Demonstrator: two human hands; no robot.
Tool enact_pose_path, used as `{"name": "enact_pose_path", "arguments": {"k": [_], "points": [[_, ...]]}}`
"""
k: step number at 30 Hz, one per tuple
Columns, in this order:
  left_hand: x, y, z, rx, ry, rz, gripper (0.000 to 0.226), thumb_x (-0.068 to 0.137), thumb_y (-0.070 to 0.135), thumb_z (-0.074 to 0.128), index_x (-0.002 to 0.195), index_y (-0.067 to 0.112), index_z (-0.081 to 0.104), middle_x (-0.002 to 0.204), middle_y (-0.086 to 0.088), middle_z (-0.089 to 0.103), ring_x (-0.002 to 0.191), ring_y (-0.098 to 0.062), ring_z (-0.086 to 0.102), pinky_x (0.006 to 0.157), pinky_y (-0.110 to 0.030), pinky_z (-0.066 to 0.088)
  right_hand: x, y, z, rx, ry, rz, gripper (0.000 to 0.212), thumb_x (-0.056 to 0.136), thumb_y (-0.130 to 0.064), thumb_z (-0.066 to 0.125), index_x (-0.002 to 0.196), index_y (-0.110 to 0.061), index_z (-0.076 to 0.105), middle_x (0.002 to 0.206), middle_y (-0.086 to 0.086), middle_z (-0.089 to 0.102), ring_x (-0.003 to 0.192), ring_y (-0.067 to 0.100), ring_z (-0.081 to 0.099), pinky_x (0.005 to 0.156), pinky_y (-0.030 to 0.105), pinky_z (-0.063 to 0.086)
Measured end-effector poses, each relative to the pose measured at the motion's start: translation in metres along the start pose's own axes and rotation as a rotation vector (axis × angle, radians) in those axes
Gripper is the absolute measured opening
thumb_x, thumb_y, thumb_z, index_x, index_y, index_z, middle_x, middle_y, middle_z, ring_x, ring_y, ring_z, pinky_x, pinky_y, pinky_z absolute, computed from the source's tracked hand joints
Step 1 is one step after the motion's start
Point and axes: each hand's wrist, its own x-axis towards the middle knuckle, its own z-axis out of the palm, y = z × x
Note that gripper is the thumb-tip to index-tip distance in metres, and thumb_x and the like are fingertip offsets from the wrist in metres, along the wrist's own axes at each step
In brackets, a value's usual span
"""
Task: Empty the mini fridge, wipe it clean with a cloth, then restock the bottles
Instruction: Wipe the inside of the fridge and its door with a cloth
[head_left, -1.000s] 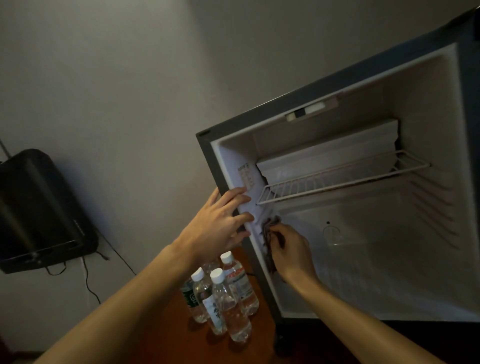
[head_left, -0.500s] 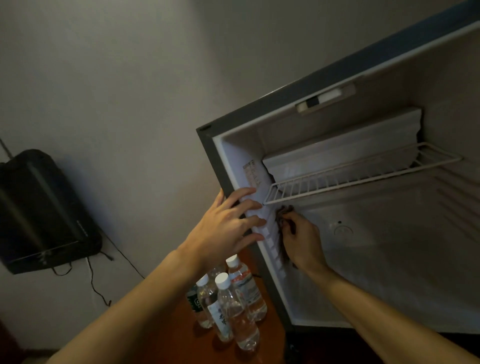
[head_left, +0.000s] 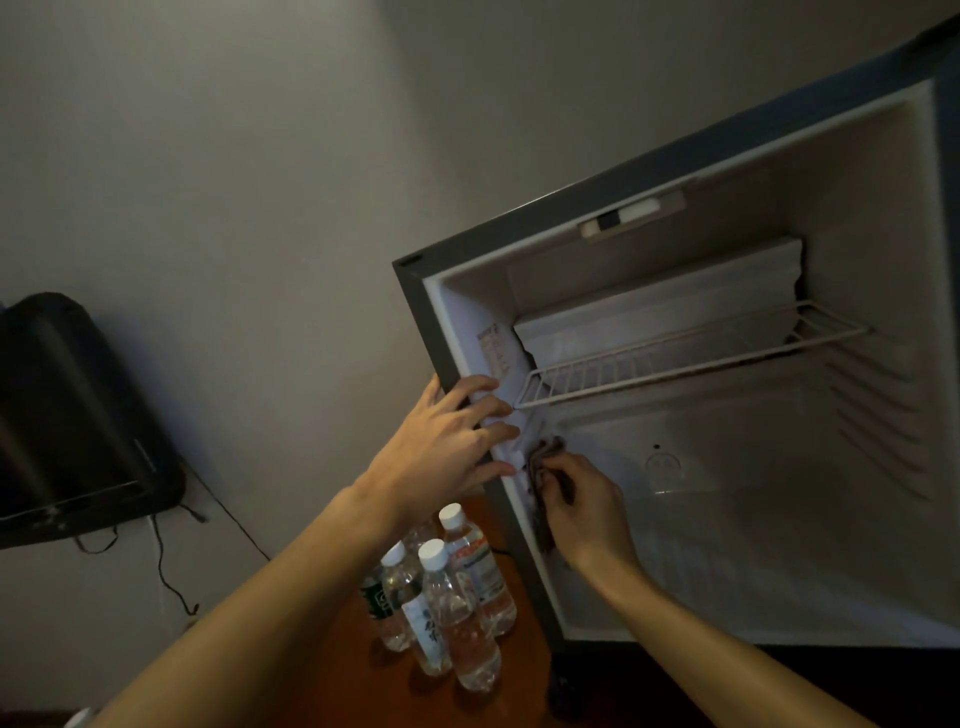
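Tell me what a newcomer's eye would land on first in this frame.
The open mini fridge fills the right side, bare inside apart from a wire shelf. At its left wall the right hand grips a dark cloth against the liner, while the left hand rests with straight fingers on the fridge's front edge. Below the hands, a cluster of water bottles stands on a wooden surface.

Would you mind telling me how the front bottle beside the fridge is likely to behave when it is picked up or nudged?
The front bottle looks full of clear liquid, so probably heavy for its size. It is tall, narrow and upright, so a push near the cap may tip it into its neighbours. The thin clear plastic would likely give slightly.
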Motion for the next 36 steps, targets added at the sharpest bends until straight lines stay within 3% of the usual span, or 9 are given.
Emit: {"name": "enact_pose_path", "arguments": {"k": [4, 10, 17, 20, 26, 29, 33, 36], "points": [[0.000, -0.001, 0.002, -0.027, -0.006, 0.024, 0.043, 0.093, 0.055, 0.059, 0.122, 0.025, 0.072, 0.128, 0.003, 0.066, 0.139, -0.028, 0.042, 0.096, -0.054, 0.047, 0.024, 0.016, 0.005, 0.006, 0.041, -0.025, 0.017, 0.095, -0.006, 0.057, 0.101, -0.014, 0.070, 0.098, 0.002, 0.069, 0.086, 0.011, 0.061, 0.072, 0.008, 0.039], [0.000, -0.002, 0.002, -0.031, -0.032, 0.030, 0.046, 0.096, 0.056, 0.051, 0.125, 0.025, 0.069, 0.130, 0.004, 0.065, 0.140, -0.027, 0.039, 0.094, -0.051, 0.047, 0.052, 0.036, 0.015, -0.044, 0.098, -0.006, 0.020, 0.094, -0.006, 0.058, 0.108, -0.009, 0.071, 0.107, 0.010, 0.072, 0.098, 0.027, 0.066, 0.086, 0.027, 0.046], [0.001, 0.000, -0.001, 0.012, -0.048, 0.018, 0.046, 0.094, 0.057, 0.053, 0.125, 0.026, 0.069, 0.129, 0.004, 0.065, 0.139, -0.027, 0.039, 0.095, -0.049, 0.045, 0.024, 0.025, 0.012, -0.012, 0.078, 0.039, 0.016, 0.095, -0.007, 0.055, 0.100, -0.012, 0.069, 0.100, 0.006, 0.070, 0.090, 0.020, 0.064, 0.080, 0.029, 0.049], [0.001, 0.003, -0.003, 0.037, -0.045, -0.012, 0.050, 0.091, 0.057, 0.060, 0.129, 0.025, 0.066, 0.133, 0.002, 0.063, 0.138, -0.026, 0.041, 0.097, -0.049, 0.044, -0.005, 0.017, 0.009, 0.001, 0.034, 0.036, 0.016, 0.096, -0.008, 0.054, 0.096, -0.018, 0.067, 0.094, -0.003, 0.064, 0.084, 0.012, 0.059, 0.073, 0.023, 0.045], [0.003, 0.008, -0.010, 0.040, -0.008, -0.025, 0.052, 0.083, 0.054, 0.074, 0.121, 0.020, 0.072, 0.126, -0.002, 0.066, 0.129, -0.028, 0.052, 0.094, -0.049, 0.048, -0.024, 0.012, 0.000, 0.023, -0.028, 0.028, 0.022, 0.098, -0.012, 0.053, 0.094, -0.032, 0.061, 0.093, -0.013, 0.061, 0.086, 0.002, 0.058, 0.077, 0.024, 0.051], [0.002, 0.007, -0.006, 0.052, 0.015, -0.022, 0.050, 0.082, 0.055, 0.074, 0.119, 0.021, 0.073, 0.123, 0.000, 0.067, 0.129, -0.027, 0.051, 0.095, -0.048, 0.046, -0.016, 0.014, 0.000, 0.010, -0.025, 0.034, 0.020, 0.097, -0.009, 0.055, 0.094, -0.026, 0.065, 0.092, -0.008, 0.062, 0.085, 0.008, 0.060, 0.076, 0.027, 0.051], [0.002, 0.005, -0.002, 0.042, 0.022, -0.016, 0.052, 0.085, 0.058, 0.067, 0.122, 0.022, 0.071, 0.126, 0.001, 0.065, 0.132, -0.026, 0.048, 0.099, -0.046, 0.047, 0.005, 0.031, 0.006, -0.037, 0.023, -0.046, 0.015, 0.096, -0.007, 0.056, 0.098, -0.014, 0.069, 0.093, -0.004, 0.064, 0.080, 0.007, 0.057, 0.069, 0.018, 0.042], [0.001, 0.004, 0.000, 0.044, 0.048, -0.005, 0.051, 0.085, 0.058, 0.067, 0.120, 0.022, 0.072, 0.124, 0.001, 0.066, 0.131, -0.025, 0.049, 0.100, -0.045, 0.046, 0.028, 0.047, 0.014, -0.053, 0.048, -0.031, 0.016, 0.096, -0.008, 0.057, 0.104, -0.013, 0.070, 0.099, 0.000, 0.068, 0.086, 0.013, 0.061, 0.077, 0.022, 0.045]]}}
